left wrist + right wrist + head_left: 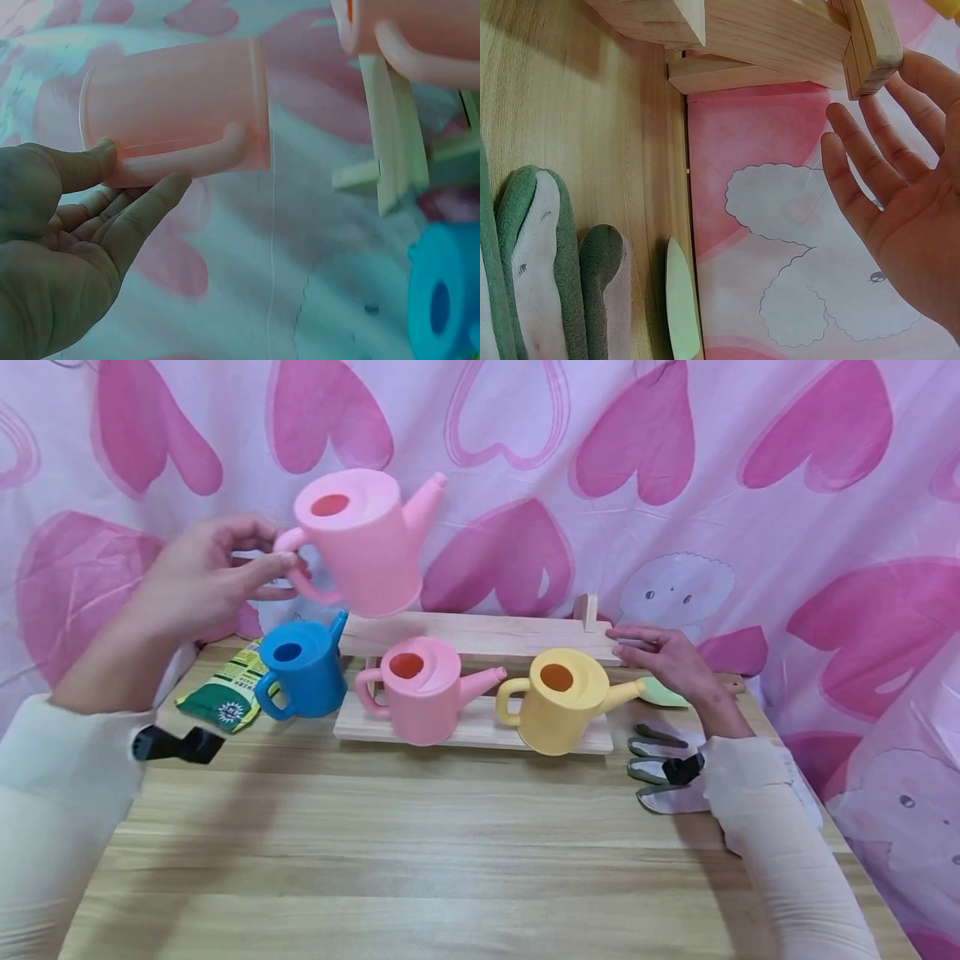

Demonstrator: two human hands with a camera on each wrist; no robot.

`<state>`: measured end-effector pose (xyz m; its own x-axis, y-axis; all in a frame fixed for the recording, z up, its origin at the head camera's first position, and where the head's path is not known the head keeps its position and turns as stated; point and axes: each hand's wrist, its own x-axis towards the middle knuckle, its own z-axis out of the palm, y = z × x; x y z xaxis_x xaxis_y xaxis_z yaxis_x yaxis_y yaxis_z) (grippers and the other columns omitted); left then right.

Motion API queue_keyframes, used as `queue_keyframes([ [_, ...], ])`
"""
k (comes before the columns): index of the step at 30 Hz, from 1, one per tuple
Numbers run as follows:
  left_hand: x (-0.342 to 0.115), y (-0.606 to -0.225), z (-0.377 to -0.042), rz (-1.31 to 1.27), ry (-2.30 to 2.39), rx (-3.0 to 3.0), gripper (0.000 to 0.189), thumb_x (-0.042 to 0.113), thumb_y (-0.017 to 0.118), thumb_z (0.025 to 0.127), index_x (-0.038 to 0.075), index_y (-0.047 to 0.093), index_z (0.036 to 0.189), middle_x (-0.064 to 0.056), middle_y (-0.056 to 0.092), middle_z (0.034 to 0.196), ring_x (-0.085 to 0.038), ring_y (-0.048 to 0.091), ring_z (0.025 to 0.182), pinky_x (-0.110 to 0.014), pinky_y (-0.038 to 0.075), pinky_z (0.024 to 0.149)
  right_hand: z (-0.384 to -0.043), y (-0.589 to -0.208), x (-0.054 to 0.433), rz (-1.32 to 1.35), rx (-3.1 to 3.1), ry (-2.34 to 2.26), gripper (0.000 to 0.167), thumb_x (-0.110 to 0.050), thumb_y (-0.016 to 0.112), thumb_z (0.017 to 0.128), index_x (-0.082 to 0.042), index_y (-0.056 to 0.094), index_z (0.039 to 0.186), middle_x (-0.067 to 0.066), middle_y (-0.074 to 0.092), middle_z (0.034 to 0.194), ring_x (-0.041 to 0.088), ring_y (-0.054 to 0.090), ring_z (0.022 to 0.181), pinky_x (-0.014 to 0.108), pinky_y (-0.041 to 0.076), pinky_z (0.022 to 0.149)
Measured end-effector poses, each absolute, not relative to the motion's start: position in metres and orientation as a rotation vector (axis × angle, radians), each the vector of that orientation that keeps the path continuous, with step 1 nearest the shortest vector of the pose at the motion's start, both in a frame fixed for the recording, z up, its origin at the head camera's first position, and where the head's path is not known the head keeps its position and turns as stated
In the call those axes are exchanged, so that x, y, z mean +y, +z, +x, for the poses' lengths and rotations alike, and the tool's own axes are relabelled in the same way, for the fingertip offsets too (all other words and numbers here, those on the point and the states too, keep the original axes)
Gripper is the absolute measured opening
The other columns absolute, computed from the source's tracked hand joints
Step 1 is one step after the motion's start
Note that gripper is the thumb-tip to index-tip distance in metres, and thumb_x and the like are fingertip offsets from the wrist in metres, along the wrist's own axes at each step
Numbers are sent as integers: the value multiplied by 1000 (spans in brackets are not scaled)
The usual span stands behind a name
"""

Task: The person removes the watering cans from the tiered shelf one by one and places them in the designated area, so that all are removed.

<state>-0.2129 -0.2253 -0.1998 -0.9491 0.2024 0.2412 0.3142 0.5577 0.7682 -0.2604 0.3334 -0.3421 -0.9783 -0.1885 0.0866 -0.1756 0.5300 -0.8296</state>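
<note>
My left hand (210, 572) holds a pink watering can (367, 556) up in the air by its handle, pinched between thumb and fingers, its spout to the right. In the left wrist view the can's handle (176, 162) runs along the fingertips. With fingers extended, my right hand (671, 664) touches the right end of the upper board of a two-tier wooden stand (487, 633). Along the lower board stand another pink watering can (423, 706) and a yellow watering can (562, 706). Left of the stand sits a blue watering can (303, 672).
A green and yellow packet (225, 693) lies behind the blue can. On the right of the wooden table (420, 852) are grey-green and white gloves (660, 768), with a pale green blade-like piece (663, 692) behind them. A heart-patterned curtain (510, 527) hangs at the back.
</note>
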Motion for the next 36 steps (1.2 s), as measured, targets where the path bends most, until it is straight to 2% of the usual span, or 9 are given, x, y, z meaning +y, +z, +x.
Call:
queue_keyframes([
  [5, -255, -211, -196, -355, -1342, -2636, 27, 21, 66, 102, 5, 62, 123, 14, 72, 95, -1, 71, 82, -16, 56, 66, -259, -341, 334, -324, 2740, -1481, 47, -27, 71, 100, -9, 63, 142, 9, 54, 150, 6, 64, 113, 18, 53, 88],
  [9, -277, -222, -181, -303, -1303, -2625, 23, 19, 65, 103, 5, 62, 121, 20, 71, 90, 3, 70, 78, -12, 53, 67, -258, -339, 334, -321, 2746, -1475, 46, -27, 71, 100, -9, 63, 142, 8, 54, 151, 6, 63, 114, 17, 52, 89],
  [14, -298, -237, -161, -242, -1196, -2637, 28, 16, 65, 103, -2, 59, 124, 27, 68, 87, 9, 67, 75, -8, 51, 65, -258, -338, 332, -336, 2753, -1471, 46, -29, 72, 100, -9, 64, 141, 6, 54, 151, 6, 65, 113, 18, 53, 88],
  [17, -306, -247, -148, -216, -1188, -2646, 17, 13, 64, 103, 6, 62, 118, 31, 67, 86, 10, 67, 73, -7, 50, 63, -258, -338, 332, -344, 2756, -1464, 46, -29, 72, 100, -10, 64, 141, 7, 53, 151, 7, 65, 113, 18, 53, 88],
  [19, -310, -255, -139, -246, -1256, -2621, 11, 7, 63, 103, 12, 64, 112, 26, 70, 88, 7, 69, 74, -10, 52, 63, -258, -338, 332, -351, 2752, -1464, 46, -29, 72, 100, -9, 64, 141, 7, 52, 152, 8, 65, 114, 18, 53, 88],
  [23, -315, -273, -125, -334, -1432, -2542, 28, -7, 60, 100, 20, 66, 107, 16, 74, 95, -1, 73, 77, -14, 55, 65, -260, -338, 332, -365, 2748, -1480, 45, -27, 72, 100, -8, 64, 140, 7, 53, 151, 10, 64, 116, 19, 53, 89],
  [27, -317, -290, -114, -363, -1504, -2545, 29, -9, 59, 100, 17, 66, 110, 9, 75, 96, -4, 74, 79, -17, 57, 67, -260, -338, 332, -371, 2753, -1491, 45, -25, 72, 100, -7, 64, 140, 9, 53, 151, 10, 64, 117, 18, 53, 88],
  [31, -318, -306, -106, -423, -1511, -2574, 24, -11, 59, 99, 9, 64, 112, 4, 76, 97, -7, 75, 82, -20, 58, 69, -260, -338, 330, -371, 2741, -1497, 44, -24, 72, 100, -7, 64, 141, 8, 53, 151, 9, 63, 117, 19, 53, 89],
  [36, -316, -323, -97, -482, -1508, -2579, 19, -14, 59, 98, -1, 62, 112, 3, 76, 102, -9, 75, 85, -23, 58, 71, -259, -339, 329, -370, 2741, -1500, 44, -23, 72, 100, -8, 64, 140, 8, 53, 151, 10, 64, 117, 18, 53, 89],
])
